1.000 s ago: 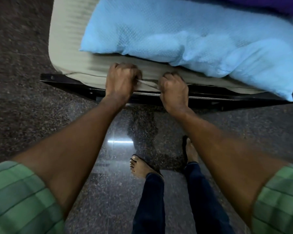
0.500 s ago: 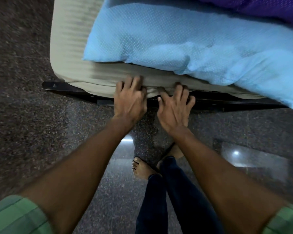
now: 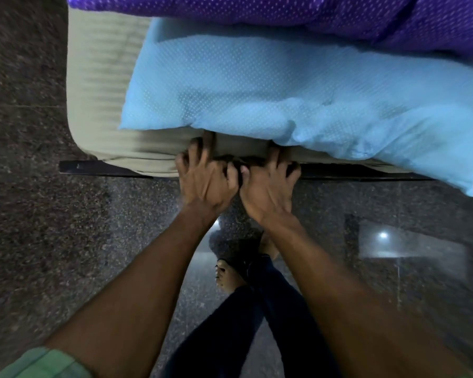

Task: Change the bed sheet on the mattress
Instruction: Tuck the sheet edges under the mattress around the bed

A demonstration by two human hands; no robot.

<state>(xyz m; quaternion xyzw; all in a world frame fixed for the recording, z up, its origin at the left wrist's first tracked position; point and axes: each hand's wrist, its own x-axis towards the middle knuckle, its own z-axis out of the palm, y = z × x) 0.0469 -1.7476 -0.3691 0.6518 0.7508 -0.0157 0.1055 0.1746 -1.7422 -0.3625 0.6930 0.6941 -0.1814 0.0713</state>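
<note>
Both hands are working side by side at the near edge of the bed: the left hand (image 3: 206, 177) and right hand (image 3: 268, 186) have their fingers spread and bent, fingertips dug into the beige ribbed fabric bed sheet (image 3: 101, 85) where it wraps over the edge of the mattress. I can't tell if they're actually pinching a fold or just pushing it in, the frame's blurry there. Right above the fingertips sits a light blue dotted pillow (image 3: 257, 83), hanging a bit over the edge, with a purple dotted pillow or blanket (image 3: 284, 9) past that. Below the hands runs the dark bed frame rail (image 3: 93, 168), then speckled granite floor (image 3: 38, 241). Main risk I'd guess: the blue pillow's weight is on the sheet, so tugging could drag it off onto the floor, or the fabric bunches. No containers anywhere here, nothing to report on that.
</note>
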